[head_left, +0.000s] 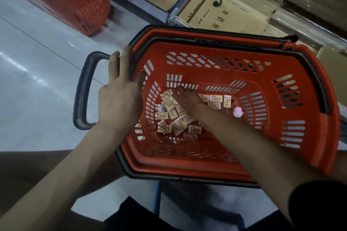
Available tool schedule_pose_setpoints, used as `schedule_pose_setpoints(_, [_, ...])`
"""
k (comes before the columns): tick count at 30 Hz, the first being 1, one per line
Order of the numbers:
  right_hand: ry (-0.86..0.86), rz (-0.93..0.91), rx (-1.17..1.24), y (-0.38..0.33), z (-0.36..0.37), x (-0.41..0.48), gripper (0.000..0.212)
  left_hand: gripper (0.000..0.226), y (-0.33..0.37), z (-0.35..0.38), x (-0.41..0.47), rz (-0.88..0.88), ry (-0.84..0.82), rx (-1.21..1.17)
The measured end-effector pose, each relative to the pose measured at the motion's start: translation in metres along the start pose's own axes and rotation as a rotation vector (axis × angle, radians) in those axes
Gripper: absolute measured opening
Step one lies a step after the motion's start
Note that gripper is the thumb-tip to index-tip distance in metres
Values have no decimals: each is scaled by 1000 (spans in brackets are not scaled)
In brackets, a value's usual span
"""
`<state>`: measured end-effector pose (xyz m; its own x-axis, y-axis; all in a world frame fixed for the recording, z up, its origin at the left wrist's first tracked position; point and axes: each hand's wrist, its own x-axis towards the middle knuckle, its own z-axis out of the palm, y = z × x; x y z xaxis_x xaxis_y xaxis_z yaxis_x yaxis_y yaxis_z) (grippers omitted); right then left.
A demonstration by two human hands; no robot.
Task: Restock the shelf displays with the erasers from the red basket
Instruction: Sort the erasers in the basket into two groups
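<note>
Erasers [171, 113] lie loose in the bottom of the red basket [225, 48], centre frame, with bare bottom toward its right wall. Left hand [120, 97] clasps the left rim, thumb inside. Right hand [187, 99] sits among them, fingers down; whether it holds any cannot be told. Open floor [37, 80] lies at left.

Upper right of centre, the brown notebook pack [216, 15] shows large characters 英语本 beside a green mark. Its smaller print and the eraser wrappers [170, 112] are too small to read.
</note>
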<state>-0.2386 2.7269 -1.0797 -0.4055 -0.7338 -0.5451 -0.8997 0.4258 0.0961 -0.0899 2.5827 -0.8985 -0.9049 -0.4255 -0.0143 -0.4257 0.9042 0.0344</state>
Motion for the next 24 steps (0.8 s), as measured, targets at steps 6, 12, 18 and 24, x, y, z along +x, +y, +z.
schedule_pose_setpoints(6, [10, -66, 59, 15, 12, -4, 78, 38, 2, -4, 2, 38, 12, -56])
schedule_pose_setpoints(12, [14, -38, 56, 42, 15, -41, 92, 37, 0, -1, 4, 52, -5, -17])
schedule_pose_setpoints(18, [-197, 1, -51, 92, 55, -111, 72, 31, -2, 1, 4, 42, -11, -18])
schedule_pose_setpoints(24, [-287, -78, -225, 84, 67, -128, 59, 28, -1, 1, 3, 43, 7, -31])
